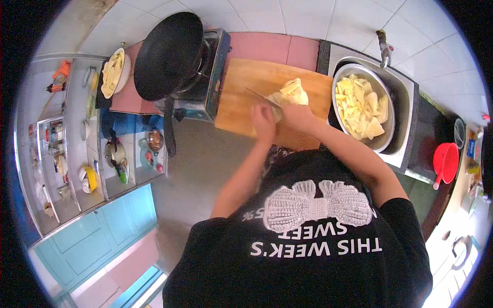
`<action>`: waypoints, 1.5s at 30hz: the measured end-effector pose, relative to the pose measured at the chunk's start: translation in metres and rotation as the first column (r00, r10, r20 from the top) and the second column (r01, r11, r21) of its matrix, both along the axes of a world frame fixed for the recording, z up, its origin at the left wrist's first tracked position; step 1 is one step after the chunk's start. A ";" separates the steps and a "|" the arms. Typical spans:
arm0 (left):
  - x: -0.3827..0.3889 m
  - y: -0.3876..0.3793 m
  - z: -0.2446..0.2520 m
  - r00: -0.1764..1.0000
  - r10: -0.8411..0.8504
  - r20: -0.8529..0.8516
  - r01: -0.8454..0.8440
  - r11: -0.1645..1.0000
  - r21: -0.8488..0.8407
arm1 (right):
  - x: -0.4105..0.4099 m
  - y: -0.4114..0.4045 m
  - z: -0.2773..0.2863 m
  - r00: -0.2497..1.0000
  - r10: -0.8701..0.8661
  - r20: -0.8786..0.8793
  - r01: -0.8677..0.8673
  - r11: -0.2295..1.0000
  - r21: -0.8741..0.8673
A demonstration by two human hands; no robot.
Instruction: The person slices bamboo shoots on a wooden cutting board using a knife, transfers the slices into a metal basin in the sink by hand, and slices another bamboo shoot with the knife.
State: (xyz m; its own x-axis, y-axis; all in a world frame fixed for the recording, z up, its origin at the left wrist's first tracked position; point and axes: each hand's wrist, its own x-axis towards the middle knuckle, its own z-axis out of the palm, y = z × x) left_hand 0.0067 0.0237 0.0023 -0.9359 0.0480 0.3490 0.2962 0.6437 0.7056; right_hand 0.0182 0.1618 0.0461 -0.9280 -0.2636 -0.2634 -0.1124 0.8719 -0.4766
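My right hand (295, 117) grips a knife (265, 98), its blade slanting to the far left over a wooden cutting board (240, 90). Close to the blade, my left hand (264, 120) holds a small piece of pale vegetable (276, 112); motion blurs this hand and part of the knife. Just beyond the right hand lies a larger pale yellow vegetable (294, 92), perhaps a peeled bamboo shoot. To the right, a metal basin (389, 131) full of cut pale yellow pieces (360, 104) sits in the sink. The knife handle is hidden by my fingers.
A black wok (169, 56) rests on a gas stove (217, 73) left of the board. Past it stands a white bowl (125, 73) of pale pieces. A faucet (385, 52) rises behind the sink (404, 104). A red ladle (446, 162) lies far right; shelves (90, 196) line the left.
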 end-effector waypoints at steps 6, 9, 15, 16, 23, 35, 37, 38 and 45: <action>0.005 -0.005 -0.010 0.991 0.047 0.125 -0.050 0.999 0.022 | 0.015 0.009 0.043 1.000 0.003 0.024 -0.003 1.000 0.013; 0.001 -0.004 -0.008 0.999 0.023 0.026 -0.024 0.999 0.034 | 0.022 0.015 0.060 0.998 0.017 0.059 -0.019 0.999 0.030; 0.000 -0.003 -0.002 1.000 0.008 -0.006 -0.007 0.998 0.063 | 0.030 0.010 0.052 0.998 0.010 0.063 -0.012 0.999 0.032; 0.000 -0.002 -0.001 1.000 0.008 -0.008 -0.007 0.998 0.062 | 0.029 0.007 0.052 0.999 0.007 0.035 -0.007 1.000 -0.010; 0.001 0.000 0.003 0.999 0.010 0.030 -0.010 1.000 0.014 | 0.012 -0.011 0.025 0.996 -0.093 -0.014 0.092 0.995 -0.041; 0.004 -0.003 -0.003 1.000 -0.004 0.009 0.004 0.999 0.045 | 0.012 0.004 0.033 0.993 -0.072 0.097 0.070 0.997 0.027; 0.002 -0.003 -0.004 0.997 -0.008 -0.071 0.011 0.999 0.046 | 0.025 0.008 0.050 1.000 -0.012 0.015 0.011 1.000 0.027; 0.001 -0.004 -0.004 0.999 -0.016 -0.035 0.018 0.998 0.061 | 0.027 0.010 0.055 1.000 -0.009 0.018 0.009 1.000 0.028; 0.000 -0.004 -0.003 0.998 -0.030 0.062 0.025 0.997 0.078 | 0.029 0.002 0.060 0.993 -0.035 0.109 0.034 0.999 0.013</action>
